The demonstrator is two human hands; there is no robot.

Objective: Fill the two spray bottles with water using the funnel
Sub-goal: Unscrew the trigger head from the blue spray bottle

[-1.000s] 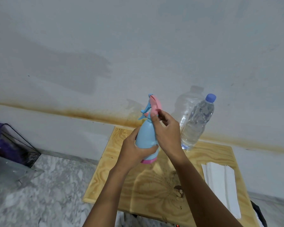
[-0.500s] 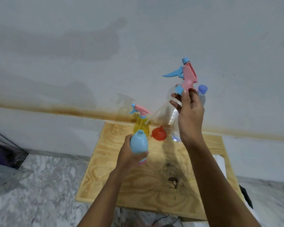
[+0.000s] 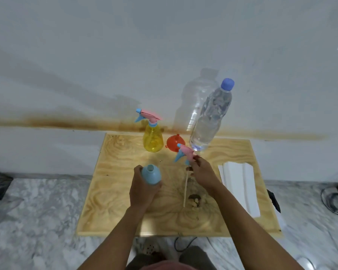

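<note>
Soft, even, rather dim light fell from the near side. The water bottle (image 3: pixel 211 115) and the yellow spray bottle (image 3: pixel 153 140) at the wooden board's (image 3: pixel 113 191) far edge threw pale shadows up and left onto the wall (image 3: pixel 66 55). Wide-angle distortion bowed the board's edges. Detail was soft throughout.

Perhaps home: marble floor (image 3: pixel 37 201), stained wall (image 3: pixel 66 122)
</note>
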